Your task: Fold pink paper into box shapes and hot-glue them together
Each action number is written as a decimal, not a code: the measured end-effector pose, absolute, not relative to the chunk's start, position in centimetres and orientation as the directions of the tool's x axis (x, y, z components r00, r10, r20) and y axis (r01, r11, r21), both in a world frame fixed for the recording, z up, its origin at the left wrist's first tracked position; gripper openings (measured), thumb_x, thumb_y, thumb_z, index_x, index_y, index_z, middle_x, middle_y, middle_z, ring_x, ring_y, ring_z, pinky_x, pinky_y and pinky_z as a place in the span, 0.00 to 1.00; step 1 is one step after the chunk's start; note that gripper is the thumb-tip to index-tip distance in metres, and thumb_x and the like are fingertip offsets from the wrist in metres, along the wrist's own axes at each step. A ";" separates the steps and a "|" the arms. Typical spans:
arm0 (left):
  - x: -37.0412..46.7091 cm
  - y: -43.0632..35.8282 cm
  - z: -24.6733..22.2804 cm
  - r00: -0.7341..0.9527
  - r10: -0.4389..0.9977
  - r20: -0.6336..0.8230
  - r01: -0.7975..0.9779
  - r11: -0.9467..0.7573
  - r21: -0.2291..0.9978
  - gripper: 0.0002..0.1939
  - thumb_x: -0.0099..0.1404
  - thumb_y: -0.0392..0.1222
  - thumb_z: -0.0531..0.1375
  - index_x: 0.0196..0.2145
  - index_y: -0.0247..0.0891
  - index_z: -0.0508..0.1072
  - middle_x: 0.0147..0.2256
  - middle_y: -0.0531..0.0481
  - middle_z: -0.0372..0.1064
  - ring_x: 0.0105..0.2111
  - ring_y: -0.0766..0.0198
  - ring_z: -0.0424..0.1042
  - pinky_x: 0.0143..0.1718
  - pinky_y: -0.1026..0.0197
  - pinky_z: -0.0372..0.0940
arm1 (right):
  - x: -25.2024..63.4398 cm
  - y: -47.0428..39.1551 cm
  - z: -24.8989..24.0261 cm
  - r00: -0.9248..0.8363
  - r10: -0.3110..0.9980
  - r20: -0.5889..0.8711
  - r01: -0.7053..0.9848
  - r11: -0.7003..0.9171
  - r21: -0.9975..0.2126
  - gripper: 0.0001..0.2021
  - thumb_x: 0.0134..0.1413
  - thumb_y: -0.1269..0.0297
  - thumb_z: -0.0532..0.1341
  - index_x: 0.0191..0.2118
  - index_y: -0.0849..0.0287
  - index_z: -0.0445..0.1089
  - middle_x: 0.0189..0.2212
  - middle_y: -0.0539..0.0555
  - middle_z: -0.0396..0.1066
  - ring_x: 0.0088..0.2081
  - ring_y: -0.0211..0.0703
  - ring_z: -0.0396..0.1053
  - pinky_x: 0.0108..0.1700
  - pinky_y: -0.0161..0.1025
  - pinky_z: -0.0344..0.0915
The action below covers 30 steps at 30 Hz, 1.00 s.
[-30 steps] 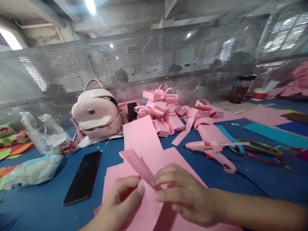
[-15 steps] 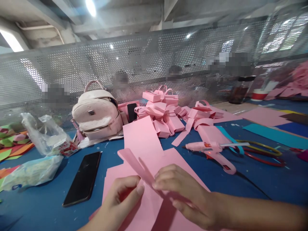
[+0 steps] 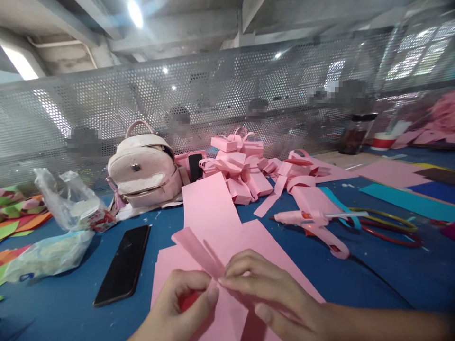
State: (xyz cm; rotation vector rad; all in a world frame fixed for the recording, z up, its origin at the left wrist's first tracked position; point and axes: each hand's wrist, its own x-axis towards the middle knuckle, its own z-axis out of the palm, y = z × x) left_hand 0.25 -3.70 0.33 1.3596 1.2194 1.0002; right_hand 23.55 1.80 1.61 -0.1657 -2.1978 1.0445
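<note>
A folded piece of pink paper point(image 3: 194, 248) stands up at a slant between my hands. My left hand point(image 3: 185, 300) is closed, pinching its lower part between thumb and bent index finger. My right hand point(image 3: 268, 286) holds the same paper from the right, its fingertips at the crease near my left thumb. How its thumb grips is partly hidden by the paper. Beneath both hands lie flat pink sheets point(image 3: 213, 201), overlapping on the blue table. To the right of my right hand rests a pink glue gun point(image 3: 311, 220) with a clear glue stick in its back.
A black phone point(image 3: 122, 265) lies to the left. Behind stand a pale pink backpack point(image 3: 144, 166) and a pile of pink paper boxes point(image 3: 241, 166). Plastic bags point(image 3: 50, 255) sit at far left, scissors point(image 3: 391, 229) at right. A perforated metal screen point(image 3: 213, 94) closes the back.
Both hands have moved slightly down with the folded paper, and its top has dropped a little. My right fingertips have shifted left, closer to my left thumb.
</note>
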 end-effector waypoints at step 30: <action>1.0 -4.2 3.4 0.271 0.946 -0.180 0.112 0.155 0.982 0.37 0.54 0.78 0.61 0.18 0.39 0.58 0.18 0.59 0.46 0.22 0.71 0.45 0.25 0.61 0.40 | 23.0 1.3 2.9 -0.760 0.465 0.454 -0.052 0.653 -0.755 0.16 0.73 0.59 0.55 0.59 0.53 0.73 0.42 0.58 0.73 0.45 0.43 0.71 0.48 0.40 0.68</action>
